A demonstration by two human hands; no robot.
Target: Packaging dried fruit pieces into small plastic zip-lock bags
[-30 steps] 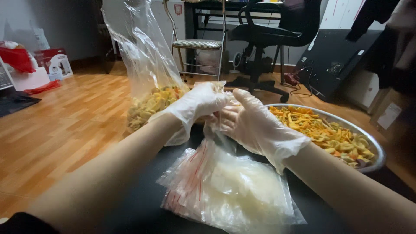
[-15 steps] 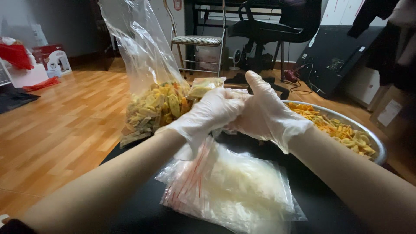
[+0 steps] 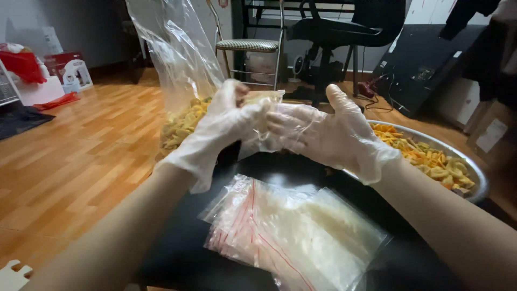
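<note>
Item: small clear bag [image 3: 264, 121], thin plastic film. It sat between my two gloved hands, above the near edge of the black bench [image 3: 177, 253], just in front of the large clear sack [image 3: 180, 81].

Left hand [image 3: 218, 132]: fingers curled shut on the bag's left side, thumb uppermost, pinching the film.

Right hand [image 3: 328, 132]: mostly open, palm turned inward and thumb raised; fingertips [image 3: 277, 123] lay against the bag's right side. Whether they truly pinched the film, I could not tell.

Handling, as I judged it: the bag was very light, limp and crinkly, with no stiffness of its own. Against smooth gloves it looked slippery. It was best taken by the mouth edges, one side in each hand, since a hold on the middle would only bunch it.

Nearby stock:
- Stack of zip bags [image 3: 293, 234] with red seal lines, lying flat on the bench, just below my wrists.
- Large clear sack, upright, its lower part filled with yellowish dried pieces.
- Round metal tray [image 3: 479, 183] to my right, holding orange and yellow pieces.
- Wooden floor [image 3: 81, 156] to the left; a chair [image 3: 250, 46] beyond.
</note>
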